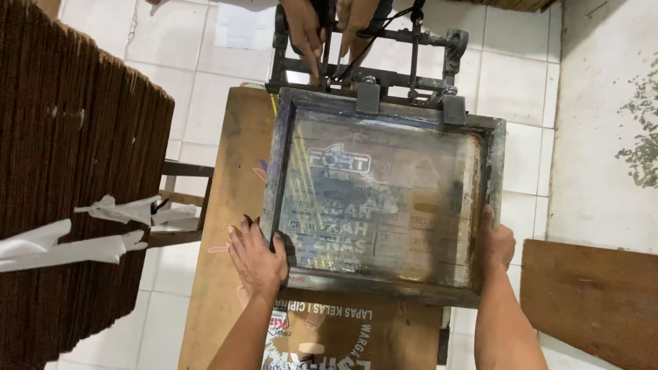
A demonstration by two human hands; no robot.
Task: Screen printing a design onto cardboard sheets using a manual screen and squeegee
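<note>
A dark, ink-stained screen-printing frame (384,284) with a translucent mesh lies tilted over a brown cardboard sheet (219,274) on a table. My left hand (257,257) grips the frame's near left corner, fingers curled over its left bar. My right hand (497,243) holds the frame's near right edge. The frame's far side sits in a metal hinge clamp (370,75). Another person's two hands (329,31) rest on that clamp at the far end. Printed lettering shows on the cardboard below the frame.
A tall stack of flattened cardboard (75,178) stands at the left, tied with white cloth strips (82,240). A brown board (596,301) lies at the lower right on the white tiled floor. A stained wall rises at the right.
</note>
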